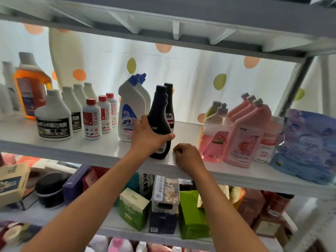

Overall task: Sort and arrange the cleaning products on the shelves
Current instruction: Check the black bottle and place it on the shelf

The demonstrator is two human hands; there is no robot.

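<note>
My left hand (148, 137) grips a black bottle (160, 113) that stands upright near the front edge of the white shelf (101, 151). A second black bottle (169, 99) stands right behind it. My right hand (187, 157) rests on the shelf's front edge just right of the bottle, fingers curled, holding nothing. Left of the black bottles stand white toilet-cleaner bottles with blue caps (130, 108), three red-capped stain remover bottles (91, 119) in a row, and white bottles with black labels (53, 117).
Pink bottles (243, 135) and a blue refill pack (307, 144) fill the shelf's right end. An orange jug (30, 88) stands at the far left. The shelf below holds green boxes (133, 208) and other packs. Bare shelf lies between the black and pink bottles.
</note>
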